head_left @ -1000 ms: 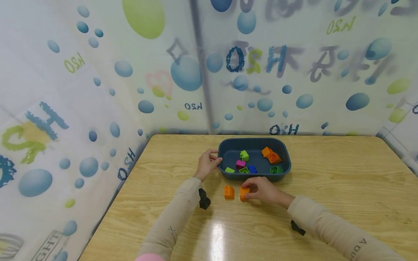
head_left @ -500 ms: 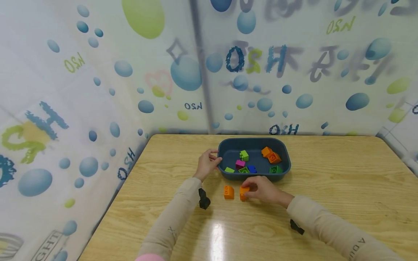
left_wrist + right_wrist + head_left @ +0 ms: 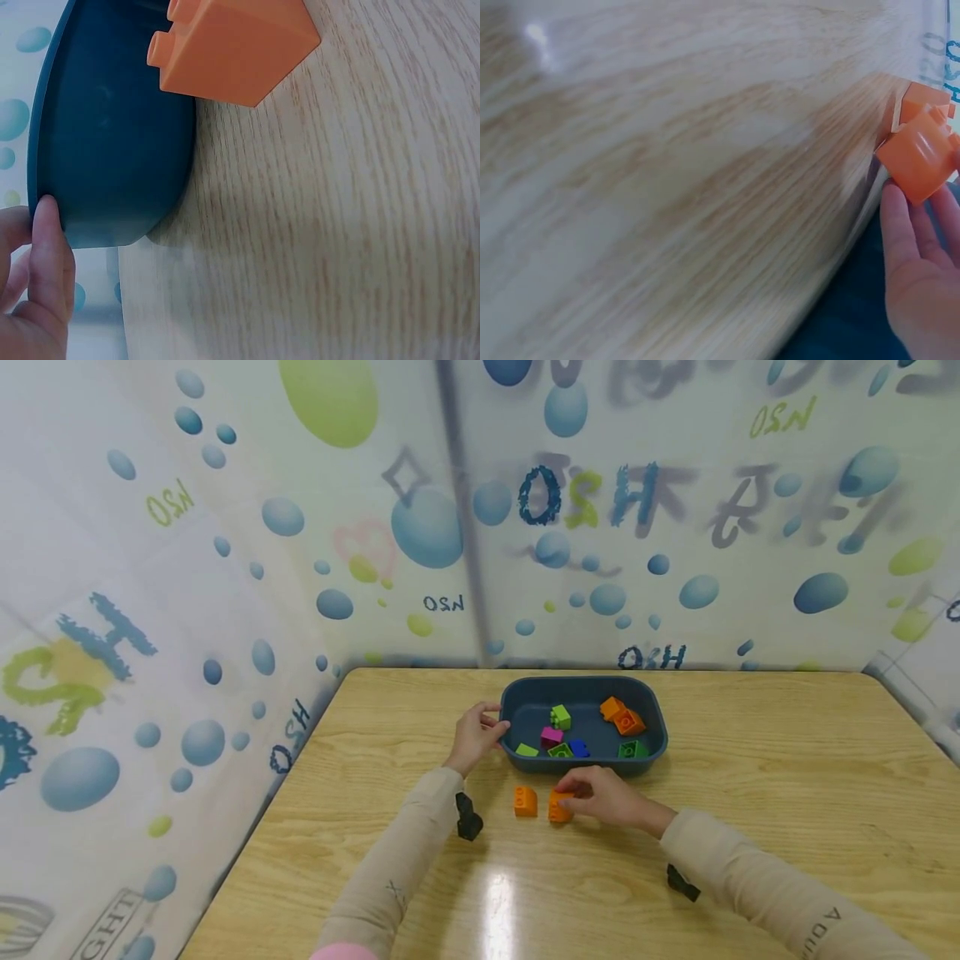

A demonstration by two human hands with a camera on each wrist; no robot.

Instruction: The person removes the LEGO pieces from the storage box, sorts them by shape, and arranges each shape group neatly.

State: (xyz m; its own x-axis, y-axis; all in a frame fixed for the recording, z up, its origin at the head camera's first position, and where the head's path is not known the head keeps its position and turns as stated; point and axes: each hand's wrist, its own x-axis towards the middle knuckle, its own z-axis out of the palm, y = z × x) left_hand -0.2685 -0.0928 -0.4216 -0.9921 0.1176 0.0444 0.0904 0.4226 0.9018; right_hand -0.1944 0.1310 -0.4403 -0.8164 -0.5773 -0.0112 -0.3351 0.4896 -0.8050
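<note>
Positioning of an orange studded toy brick (image 3: 556, 811) was judged to be in hand: in the lower middle of the frame, it was pinched by the right hand (image 3: 609, 797), apart from a second orange brick (image 3: 525, 802) farther left. Above, a navy tray (image 3: 540, 767) was gripped at its left end by the left hand (image 3: 472, 740). Steady alignment seemed called for before release.

The bare left hand (image 3: 474, 739) and right hand (image 3: 606, 795) emerge from long beige fabric sleeves (image 3: 401, 852) bearing dark printed marks (image 3: 825, 931), with black angular pieces (image 3: 468, 818) by the cuffs and a pink patch (image 3: 345, 952) on the left arm.
</note>
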